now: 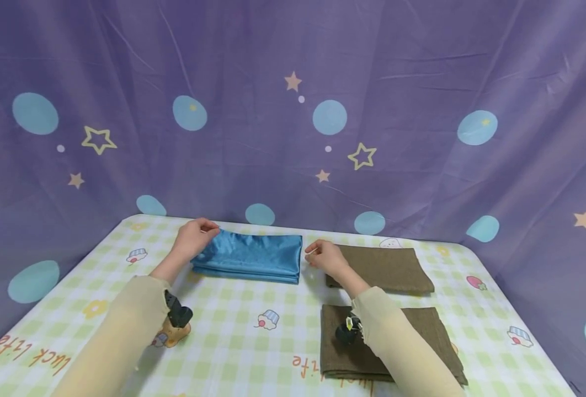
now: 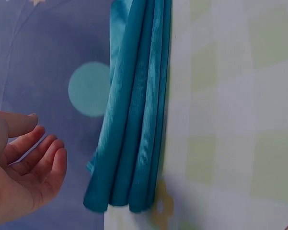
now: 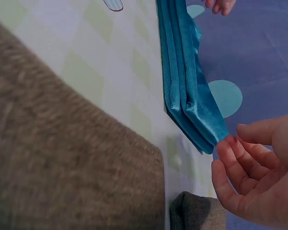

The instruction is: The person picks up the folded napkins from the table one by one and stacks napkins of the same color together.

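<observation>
A folded shiny blue cloth (image 1: 253, 256) lies at the back left of the table, its stacked folds facing me. By its far left corner is my left hand (image 1: 193, 237); in the left wrist view that hand (image 2: 28, 167) appears apart from the cloth (image 2: 129, 120), fingers loosely bent and holding nothing. Just off the cloth's right edge hovers my right hand (image 1: 329, 258). In the right wrist view the right hand's (image 3: 254, 167) loosely bent fingers are close to the blue cloth's (image 3: 187, 81) corner, with nothing pinched; whether they touch it I cannot tell.
Two folded brown cloths lie on the right: one at the back (image 1: 382, 267) beside my right hand, another nearer (image 1: 335, 358) under my right forearm. A checked cloth (image 1: 233, 331) covers the table. A purple patterned curtain (image 1: 253, 138) hangs behind it.
</observation>
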`<state>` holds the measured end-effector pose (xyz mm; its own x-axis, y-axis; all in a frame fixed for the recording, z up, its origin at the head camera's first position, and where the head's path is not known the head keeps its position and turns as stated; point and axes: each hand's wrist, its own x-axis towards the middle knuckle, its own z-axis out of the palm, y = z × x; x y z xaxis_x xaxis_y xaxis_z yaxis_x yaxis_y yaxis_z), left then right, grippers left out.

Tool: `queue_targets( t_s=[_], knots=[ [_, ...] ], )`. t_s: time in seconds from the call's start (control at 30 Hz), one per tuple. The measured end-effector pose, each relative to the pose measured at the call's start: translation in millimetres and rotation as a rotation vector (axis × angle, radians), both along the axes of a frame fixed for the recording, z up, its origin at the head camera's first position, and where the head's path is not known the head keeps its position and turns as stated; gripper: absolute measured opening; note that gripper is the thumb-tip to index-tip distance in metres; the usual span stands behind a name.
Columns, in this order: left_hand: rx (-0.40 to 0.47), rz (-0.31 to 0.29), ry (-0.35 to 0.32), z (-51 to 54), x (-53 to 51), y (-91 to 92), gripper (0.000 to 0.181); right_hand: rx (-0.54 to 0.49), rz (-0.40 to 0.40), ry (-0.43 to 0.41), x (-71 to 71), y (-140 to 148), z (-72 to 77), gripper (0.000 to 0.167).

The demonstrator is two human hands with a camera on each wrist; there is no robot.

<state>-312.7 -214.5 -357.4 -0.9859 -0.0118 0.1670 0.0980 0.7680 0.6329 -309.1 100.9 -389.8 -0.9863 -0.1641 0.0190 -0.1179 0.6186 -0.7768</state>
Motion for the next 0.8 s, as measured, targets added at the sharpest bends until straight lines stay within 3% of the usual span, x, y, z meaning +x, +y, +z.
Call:
queue_targets(
  t_s=[0.17, 0.37, 0.63, 0.8],
  knots=[
    [0.051, -0.058, 0.028, 0.2, 4.9, 14.1, 0.024, 0.018, 0.031, 0.026, 7.6, 7.5, 2.7, 0.017],
    [0.124, -0.113, 0.007, -3.2, 17.3, 30.9, 0.022, 0.045, 0.063, 0.063, 20.7, 16.6, 3.6, 0.017],
    [0.104, -0.175, -0.009, -5.6, 30.4, 54.0, 0.023, 0.061, 0.097, 0.083, 41.6, 24.1, 12.2, 0.016],
    [0.150, -0.195, -0.032, -7.6, 39.3, 70.6, 0.020, 0.071, 0.078, 0.068, 52.1, 33.2, 14.1, 0.016]
  ],
)
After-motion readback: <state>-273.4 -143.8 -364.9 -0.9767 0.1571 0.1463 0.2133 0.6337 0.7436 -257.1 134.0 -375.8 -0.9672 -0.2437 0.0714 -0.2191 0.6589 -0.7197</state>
